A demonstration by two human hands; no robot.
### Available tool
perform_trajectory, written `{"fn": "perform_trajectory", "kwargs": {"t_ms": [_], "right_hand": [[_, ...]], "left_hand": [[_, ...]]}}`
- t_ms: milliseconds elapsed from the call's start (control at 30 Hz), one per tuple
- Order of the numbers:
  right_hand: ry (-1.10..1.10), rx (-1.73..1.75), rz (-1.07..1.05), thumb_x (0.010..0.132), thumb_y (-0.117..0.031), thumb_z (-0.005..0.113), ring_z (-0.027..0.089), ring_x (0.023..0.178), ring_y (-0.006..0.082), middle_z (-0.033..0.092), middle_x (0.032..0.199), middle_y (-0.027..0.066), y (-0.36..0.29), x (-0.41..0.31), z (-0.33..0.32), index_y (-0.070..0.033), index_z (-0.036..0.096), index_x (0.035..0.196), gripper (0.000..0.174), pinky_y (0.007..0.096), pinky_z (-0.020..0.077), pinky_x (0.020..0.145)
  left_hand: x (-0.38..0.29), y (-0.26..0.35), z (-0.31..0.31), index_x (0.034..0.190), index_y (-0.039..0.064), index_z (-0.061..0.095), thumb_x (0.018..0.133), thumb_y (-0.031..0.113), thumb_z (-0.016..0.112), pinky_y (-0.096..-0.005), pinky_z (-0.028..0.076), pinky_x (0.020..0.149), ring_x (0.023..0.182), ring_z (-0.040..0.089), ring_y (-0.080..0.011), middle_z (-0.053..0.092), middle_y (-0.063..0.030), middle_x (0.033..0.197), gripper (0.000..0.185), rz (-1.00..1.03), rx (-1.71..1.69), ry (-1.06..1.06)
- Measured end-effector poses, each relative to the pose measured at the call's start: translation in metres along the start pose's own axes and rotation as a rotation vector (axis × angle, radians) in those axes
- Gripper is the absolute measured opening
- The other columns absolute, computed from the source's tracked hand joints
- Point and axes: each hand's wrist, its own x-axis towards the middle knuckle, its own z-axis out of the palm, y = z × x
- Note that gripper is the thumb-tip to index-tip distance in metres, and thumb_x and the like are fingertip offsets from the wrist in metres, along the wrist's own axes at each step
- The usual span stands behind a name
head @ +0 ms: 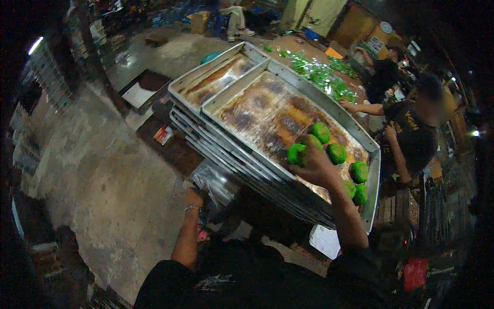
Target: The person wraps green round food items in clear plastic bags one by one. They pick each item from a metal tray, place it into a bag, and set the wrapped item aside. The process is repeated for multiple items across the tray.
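A stack of metal baking trays [231, 150] stands before me, its worn top tray [266, 116] stained brown. Several round green baked items, perhaps buns, lie at the tray's right end, one of them a green bun [337, 153]. Over the tray, my right hand [314, 164] has its fingers at the leftmost green bun [297, 154]; whether it grips it is unclear. Left of the stack and lower, my left hand [194, 196] is at a clear plastic bag [216, 183] and seems to hold its edge; the fingers are blurred.
Beyond the stack, many clear-wrapped green items [320, 73] cover a brown table. A person in a black shirt [413, 127] reaches towards them, with another person [382, 73] behind. A white plastic lid or tray [325, 241] is below the stack. Someone's legs [236, 23] show at the back.
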Motion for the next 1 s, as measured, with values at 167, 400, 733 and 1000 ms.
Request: {"fn": "perform_trajectory", "kwargs": {"t_ms": [167,400,733,1000], "right_hand": [[0.094,0.108,0.152,0.082,-0.03,0.059,0.057,0.099,0.0337,0.057,0.107,0.0224,0.021,-0.079,-0.028,0.0,0.049,0.117,0.047,0.0396,0.0434,0.085],[0.174,0.236,0.395,0.084,-0.02,0.062,0.063,0.084,0.0292,0.064,0.094,0.0189,0.044,-0.126,-0.019,-0.006,0.049,0.116,0.038,0.0369,0.0469,0.076],[0.076,0.286,0.044,0.076,-0.011,0.066,0.062,0.092,0.0322,0.063,0.095,0.0221,0.052,-0.131,-0.026,-0.003,0.047,0.122,0.05,0.0389,0.0464,0.08],[0.876,0.64,-0.188,0.07,0.002,0.071,0.061,0.1,0.0226,0.061,0.108,0.0203,-0.051,-0.132,0.044,0.005,0.049,0.121,0.055,0.0352,0.0486,0.086]], "left_hand": [[-0.011,0.046,-0.026,0.097,0.003,0.066,0.067,0.042,0.073,-0.038,0.051,0.073,0.082,0.064,-0.0313,0.066,-0.0181,0.09,0.05,-0.181,-0.321,0.073],[0.004,0.071,-0.013,0.092,-0.006,0.056,0.081,0.035,0.067,-0.036,0.055,0.053,0.076,0.067,-0.0253,0.064,-0.0231,0.09,0.044,-0.297,-1.08,-0.422],[-0.033,0.047,-0.053,0.091,0.005,0.061,0.077,0.025,0.07,-0.0333,0.05,0.059,0.069,0.062,-0.0229,0.064,-0.0102,0.078,0.027,-0.066,-0.692,-0.262],[-0.072,0.082,-0.083,0.085,0.004,0.06,0.08,0.028,0.071,-0.023,0.041,0.046,0.054,0.049,-0.008,0.055,0.0001,0.065,0.026,-0.362,-1.416,-0.236]]}}
